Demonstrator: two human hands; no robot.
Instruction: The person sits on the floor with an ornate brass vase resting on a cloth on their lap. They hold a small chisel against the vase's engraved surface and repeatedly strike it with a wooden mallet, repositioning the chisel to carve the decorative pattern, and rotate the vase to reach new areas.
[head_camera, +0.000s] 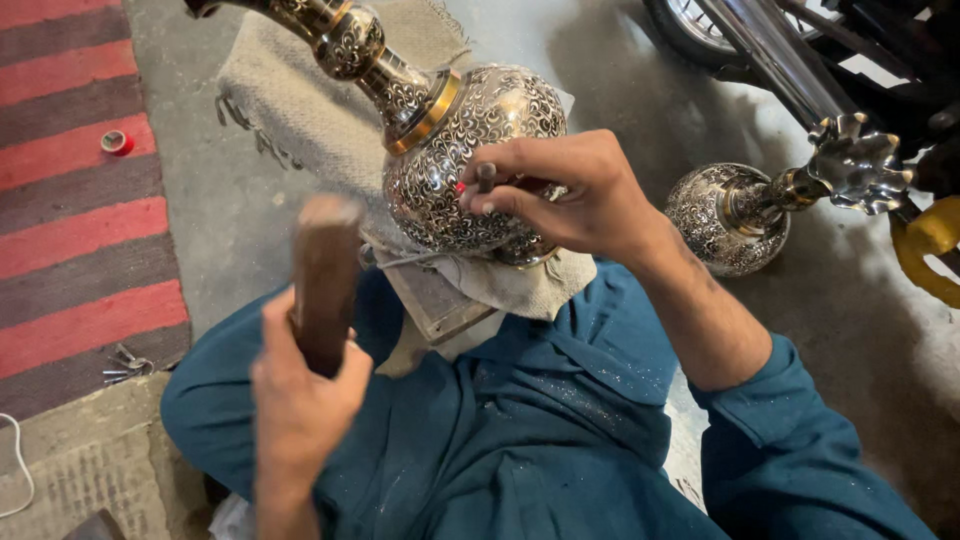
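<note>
Your right hand (560, 195) pinches a thin metal punch (486, 178) against the round, patterned silver pot (470, 160) in the middle of the frame, and the pot's long neck points away to the upper left. Your left hand (300, 390) is clenched around a brown wooden block (325, 280), held up at the lower left, just beside the pot. The pot rests on a cloth pad (520, 285) over your blue clothes (520, 430).
</note>
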